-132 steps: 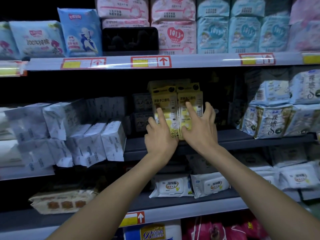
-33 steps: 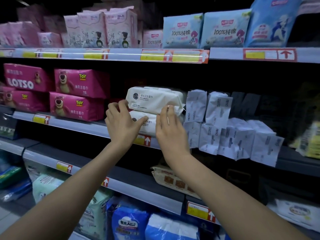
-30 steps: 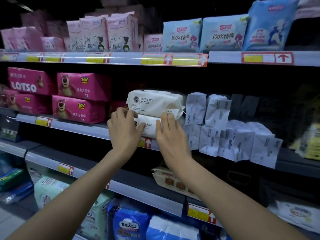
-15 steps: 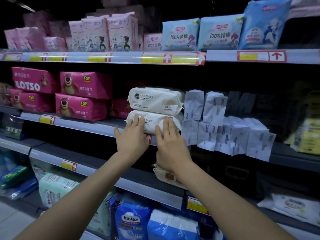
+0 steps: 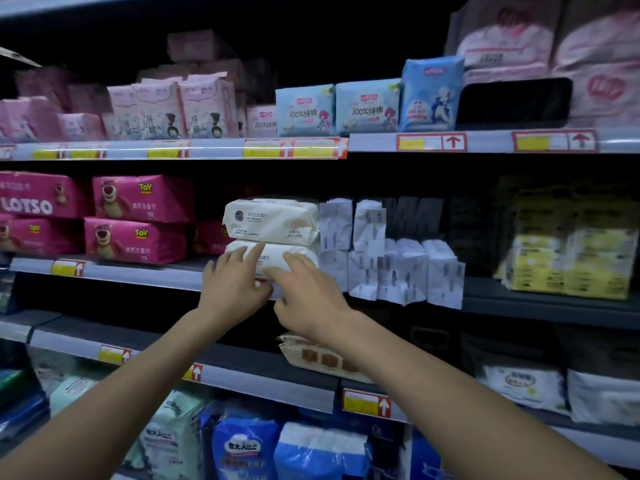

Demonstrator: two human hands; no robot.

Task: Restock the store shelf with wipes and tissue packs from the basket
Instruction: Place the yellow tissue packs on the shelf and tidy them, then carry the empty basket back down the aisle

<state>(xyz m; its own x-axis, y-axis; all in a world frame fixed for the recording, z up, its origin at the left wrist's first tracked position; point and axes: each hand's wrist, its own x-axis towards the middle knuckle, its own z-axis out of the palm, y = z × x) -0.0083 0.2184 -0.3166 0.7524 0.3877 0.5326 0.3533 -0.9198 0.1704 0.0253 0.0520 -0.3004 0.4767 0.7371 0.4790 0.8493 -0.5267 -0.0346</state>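
Note:
Two cream wipes packs lie stacked on the middle shelf (image 5: 145,273): an upper pack (image 5: 272,220) and a lower pack (image 5: 277,259). My left hand (image 5: 232,289) rests flat with fingers spread on the front of the lower pack. My right hand (image 5: 306,294) is beside it, fingertips touching the lower pack's front edge. Neither hand grips anything. White upright tissue packs (image 5: 391,265) stand just right of the stack. The basket is out of view.
Pink Lotso wipes packs (image 5: 136,220) fill the shelf to the left. Yellow packs (image 5: 568,261) sit to the right. Pink and blue packs (image 5: 304,110) line the top shelf. A beige pack (image 5: 322,356) lies on the lower shelf, blue bags (image 5: 242,445) below.
Both hands slid down from the sides of the stack to the front of the lower pack and press against it. The view shifted slightly right since the yellow packs were handled.

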